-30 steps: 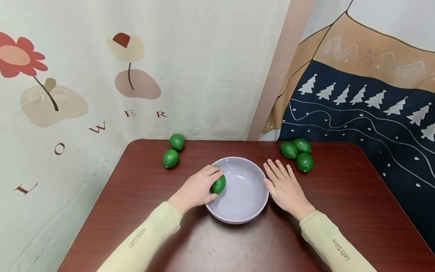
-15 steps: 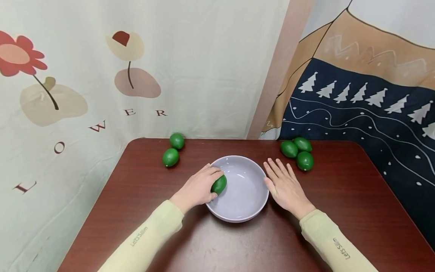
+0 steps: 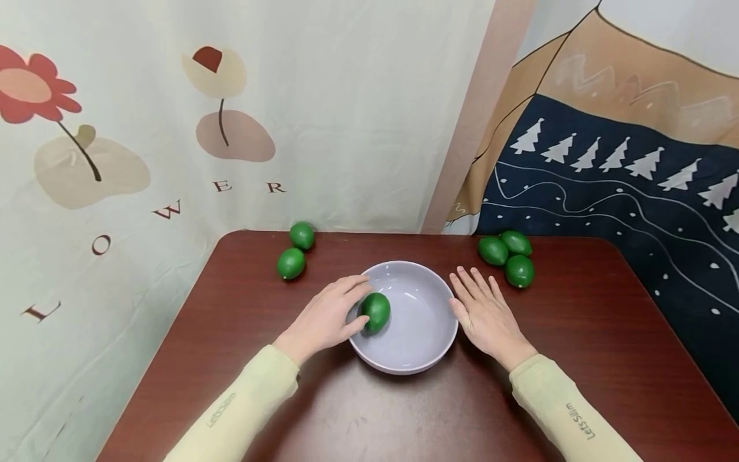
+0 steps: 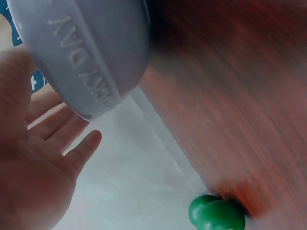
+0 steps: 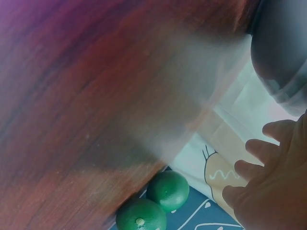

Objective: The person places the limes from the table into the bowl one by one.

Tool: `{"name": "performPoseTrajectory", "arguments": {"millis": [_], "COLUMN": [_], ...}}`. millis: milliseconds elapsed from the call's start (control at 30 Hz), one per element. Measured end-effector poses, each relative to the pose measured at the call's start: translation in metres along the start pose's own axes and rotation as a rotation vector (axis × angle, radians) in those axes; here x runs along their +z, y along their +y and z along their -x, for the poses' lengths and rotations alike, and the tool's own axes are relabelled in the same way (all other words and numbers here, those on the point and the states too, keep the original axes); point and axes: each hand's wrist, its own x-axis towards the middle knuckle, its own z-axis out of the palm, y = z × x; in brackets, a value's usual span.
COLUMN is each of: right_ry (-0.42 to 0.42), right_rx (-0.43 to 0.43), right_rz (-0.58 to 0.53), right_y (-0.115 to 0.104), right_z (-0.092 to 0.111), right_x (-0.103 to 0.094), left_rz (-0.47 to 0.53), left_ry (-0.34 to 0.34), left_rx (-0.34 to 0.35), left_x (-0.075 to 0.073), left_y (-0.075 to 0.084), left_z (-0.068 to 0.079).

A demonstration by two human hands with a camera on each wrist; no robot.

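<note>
A pale lavender bowl (image 3: 418, 337) stands mid-table, and one green lime (image 3: 377, 312) lies inside it against the left wall. My left hand (image 3: 324, 316) is at the bowl's left rim, its fingers loosely extended and the thumb tip overlapping the lime's edge in the head view. From the left wrist, that hand (image 4: 38, 167) appears with fingers spread beside the bowl's outer wall (image 4: 91, 52), which carries raised lettering; the lime is hidden there. At the opposite rim, my right hand (image 3: 487, 321) lies with straight fingers, holding nothing.
Two limes (image 3: 291, 264) sit at the back left of the brown table (image 3: 589, 333). Three more limes (image 3: 519, 271) are grouped at the back right. Behind the table's far edge hangs a printed cloth (image 3: 358, 128) with flowers, letters and white trees.
My left hand has let go of the lime and drawn back slightly to the left, its fingers opening. The lime now lies in the bowl. The right hand keeps its place.
</note>
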Motion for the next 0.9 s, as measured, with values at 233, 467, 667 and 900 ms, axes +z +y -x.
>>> {"name": "performPoseTrajectory", "arguments": {"millis": [233,467,667,900], "right_ry": [-0.014,-0.001,0.0,-0.001], "right_rx": [0.003,-0.002,-0.005,-0.006], "right_rz": [0.0,0.006,0.002,-0.002], "right_y": [0.001,0.002,0.001,0.001], "right_z": [0.0,0.0,0.0,0.0], "right_x": [-0.001,0.0,0.0,0.0], "left_rz": [-0.006,-0.008,-0.016,-0.039], "left_ry": [0.071,0.132,0.204,0.268], "left_rx": [-0.049,-0.135,-0.173,-0.192], "left_x": [-0.003,-0.008,-0.009,-0.009], "left_y": [-0.012,-0.027,-0.042,-0.058], "left_z": [0.006,0.01,0.015,0.021]}}
